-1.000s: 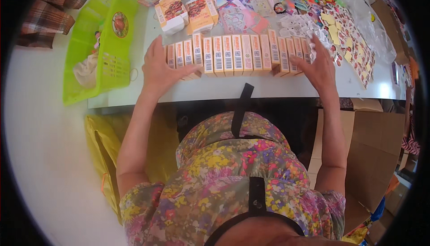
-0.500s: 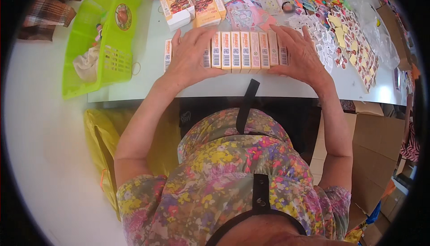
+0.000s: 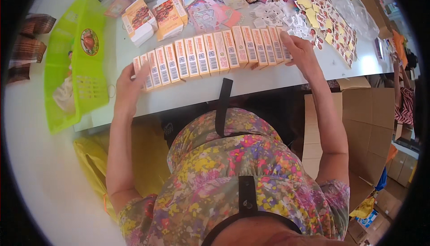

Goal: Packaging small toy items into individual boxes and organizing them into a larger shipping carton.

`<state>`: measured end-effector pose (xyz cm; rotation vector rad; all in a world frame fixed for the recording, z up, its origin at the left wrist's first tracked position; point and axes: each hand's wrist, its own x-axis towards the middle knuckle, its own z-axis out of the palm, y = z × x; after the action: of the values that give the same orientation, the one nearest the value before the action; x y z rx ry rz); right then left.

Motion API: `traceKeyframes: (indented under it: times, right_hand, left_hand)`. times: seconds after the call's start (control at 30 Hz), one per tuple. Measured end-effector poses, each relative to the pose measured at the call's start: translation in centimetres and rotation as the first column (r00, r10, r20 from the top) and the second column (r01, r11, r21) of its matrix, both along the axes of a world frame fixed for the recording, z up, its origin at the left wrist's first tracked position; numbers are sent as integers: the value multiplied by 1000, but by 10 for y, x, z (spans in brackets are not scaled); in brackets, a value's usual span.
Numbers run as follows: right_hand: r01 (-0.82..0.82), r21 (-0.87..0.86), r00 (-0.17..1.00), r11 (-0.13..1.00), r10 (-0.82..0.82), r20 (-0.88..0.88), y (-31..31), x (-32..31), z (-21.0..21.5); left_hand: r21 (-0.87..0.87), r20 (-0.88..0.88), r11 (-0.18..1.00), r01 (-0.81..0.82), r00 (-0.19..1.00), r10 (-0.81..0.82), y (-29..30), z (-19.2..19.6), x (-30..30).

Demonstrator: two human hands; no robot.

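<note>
**Fingers point(image 3: 286, 41) at both ends of a long row of boxes**

Far left, a green basket point(image 3: 95, 66) sits beside the row. Next comes the left hand point(image 3: 126, 89), at the row's left end. Its fingers are spread, with the thumb reaching across the front of the end boxes. It is a bit blurry, so I can't be sure how hard it presses. That forearm goes almost straight up.

In the middle, the row of small boxes point(image 3: 200, 55) stands on the tabletop point(image 3: 174, 93), side by side, with narrow sides showing. Some bottoms stick out a little near the right part.

At the right end, the right hand point(image 3: 302, 53) has its fingers apart too, touching the last box. That forearm leans in to the left.

The step looks like keeping the row neat from both ends. A next move would call for soft, even pushes from both hands.
</note>
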<state>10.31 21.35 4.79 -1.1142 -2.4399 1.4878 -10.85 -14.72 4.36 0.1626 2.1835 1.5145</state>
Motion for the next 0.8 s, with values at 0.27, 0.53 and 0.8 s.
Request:
traceKeyframes:
  times: [0.27,0.53,0.8]
  right_hand:
    - [-122,122,976,985,142,-167,8,1,-11]
    - [67,196,830,978,54,-555,-16,26,-57]
    - [121,242,896,963,-1,-445,-36,25,-8]
  left_hand:
    - [35,-245,999,40,969,-30,20,1,17]
    - [402,-518,900,170,852,71,14,-57,36]
    - [340,-449,939,-55,868,213,17,-28,57]
